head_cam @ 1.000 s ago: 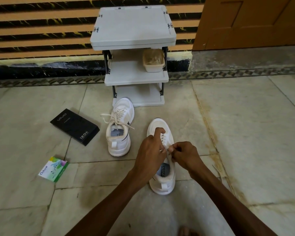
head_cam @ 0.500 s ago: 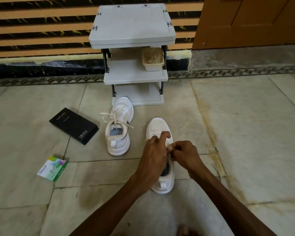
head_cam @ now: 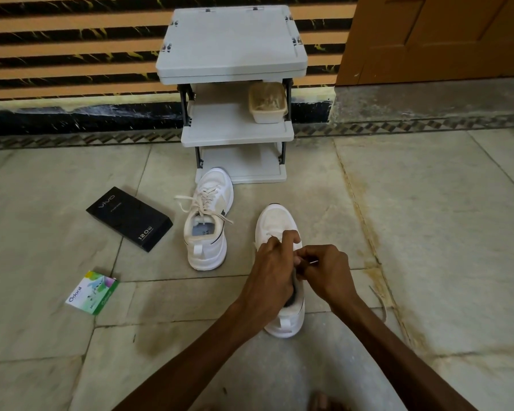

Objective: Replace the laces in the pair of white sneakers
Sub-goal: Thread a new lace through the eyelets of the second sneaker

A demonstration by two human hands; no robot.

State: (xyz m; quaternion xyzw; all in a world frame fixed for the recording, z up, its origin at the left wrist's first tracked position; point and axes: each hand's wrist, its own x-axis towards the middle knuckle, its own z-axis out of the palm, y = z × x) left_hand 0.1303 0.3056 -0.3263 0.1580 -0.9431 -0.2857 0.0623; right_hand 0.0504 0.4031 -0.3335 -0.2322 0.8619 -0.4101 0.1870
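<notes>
Bare forearms (head_cam: 196, 357), L hand (head_cam: 269, 271), R hand (head_cam: 328, 271)

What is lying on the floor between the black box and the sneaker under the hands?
The other white sneaker, laced, stands there; the head view shows it.

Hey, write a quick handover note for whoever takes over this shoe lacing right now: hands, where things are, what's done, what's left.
The left hand holds the near sneaker at its eyelets; the right hand pinches its lace.
The far sneaker stands beside it, laced, ends loose.
A stray lace lies on the floor by the right forearm.
Done: neither shoe visibly relaced. Left: apparently both.
</notes>
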